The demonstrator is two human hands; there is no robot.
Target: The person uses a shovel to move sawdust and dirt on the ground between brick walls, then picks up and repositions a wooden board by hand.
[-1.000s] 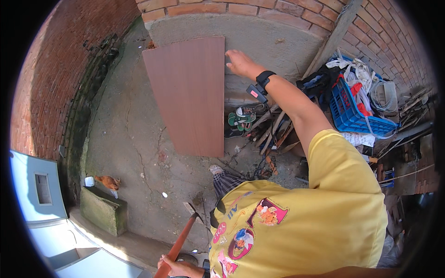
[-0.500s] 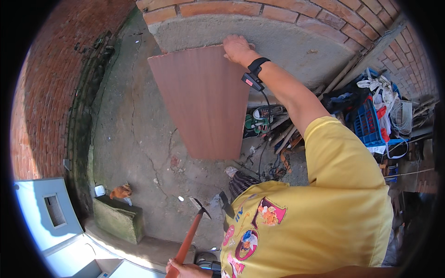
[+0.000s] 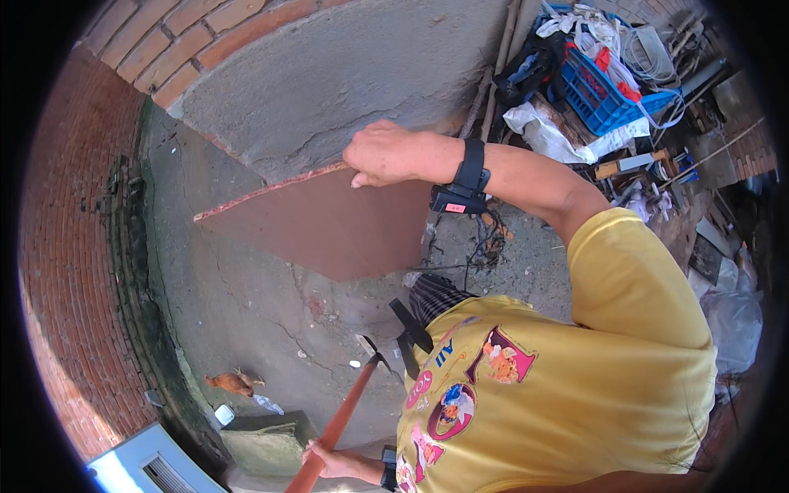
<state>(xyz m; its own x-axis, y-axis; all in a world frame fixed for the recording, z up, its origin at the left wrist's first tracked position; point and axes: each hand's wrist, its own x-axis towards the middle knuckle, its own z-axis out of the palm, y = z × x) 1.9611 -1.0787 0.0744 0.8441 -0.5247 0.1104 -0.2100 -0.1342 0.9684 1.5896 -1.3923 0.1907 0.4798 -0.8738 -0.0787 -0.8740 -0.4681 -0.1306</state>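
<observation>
My right hand is closed over the top edge of a reddish-brown wooden board. Seen steeply from above, the board stands on the concrete in front of the wall, its rough upper edge toward me. Lower down, my left hand wraps round the orange-red handle of a pick. The pick's metal head, with one flat blade and one pointed end, is over the ground near my feet. Dark straps hang beside my yellow shirt.
A brick wall with a grey cement base rises behind the board. A blue crate of cloths and cords stands right, among sticks and clutter. A brown chicken is on the ground near a stone block. Tangled cords lie right of the board.
My view has turned, and the board now shows its upper edge and a foreshortened face. My right hand still grips it, lower and further left in view. The pick stays in my left hand.
</observation>
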